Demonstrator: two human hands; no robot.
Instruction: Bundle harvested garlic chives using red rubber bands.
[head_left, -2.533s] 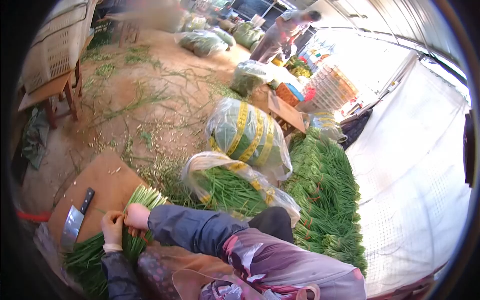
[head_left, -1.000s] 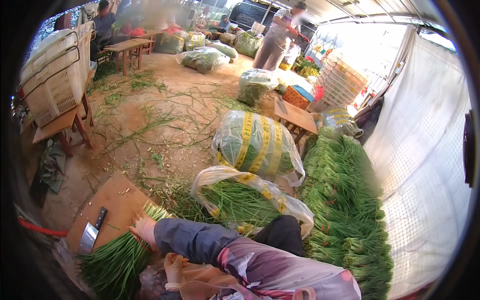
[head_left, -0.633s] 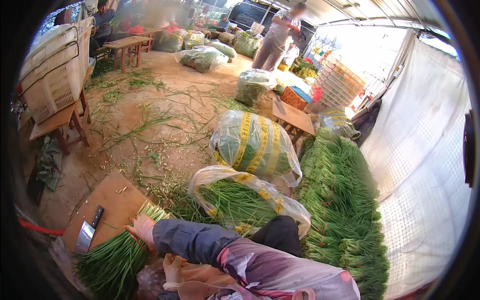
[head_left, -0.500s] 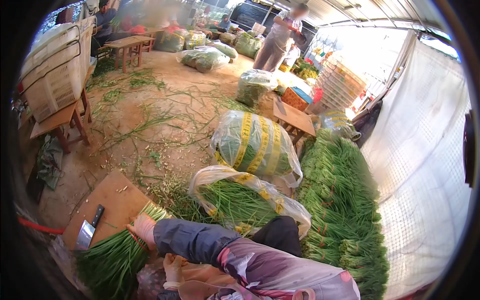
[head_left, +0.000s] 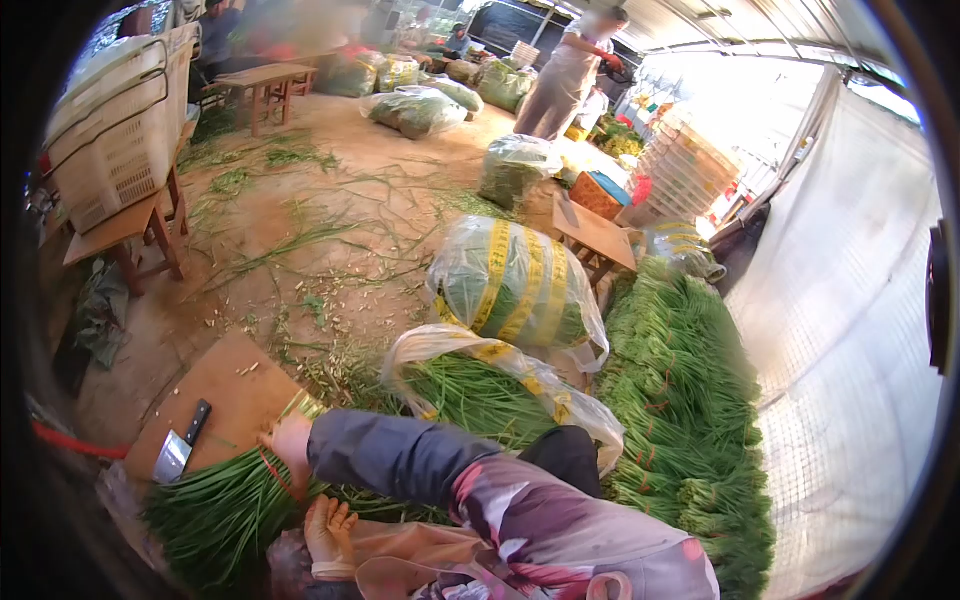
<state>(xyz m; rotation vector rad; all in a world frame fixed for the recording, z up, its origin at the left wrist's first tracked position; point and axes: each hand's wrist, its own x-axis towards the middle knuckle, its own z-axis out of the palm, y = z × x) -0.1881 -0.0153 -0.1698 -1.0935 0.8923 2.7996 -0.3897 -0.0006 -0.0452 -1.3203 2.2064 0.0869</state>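
My right hand (head_left: 291, 446), reaching across in a navy sleeve cover, is closed around a bunch of chives (head_left: 225, 515). The bunch has long, thin green leaves and a red band around it; its pale cut ends point up and right, over the edge of a wooden board (head_left: 235, 385). Below it, my left hand (head_left: 329, 532) is palm up near my lap with fingers apart and nothing in it. A cleaver (head_left: 182, 443) with a black handle lies on the board, left of the bunch.
An open plastic bag (head_left: 560, 400) of chives stands beside my knee, with a full taped bag (head_left: 520, 280) behind it. Bundled greens (head_left: 680, 400) are piled along the right. White crates (head_left: 120, 140) sit on a bench at left. A co-worker (head_left: 565, 75) stands at the back.
My left hand has opened from closed fingers and turned palm up. My right hand stays on the bunch and has shifted slightly up. The standing co-worker's arms have moved.
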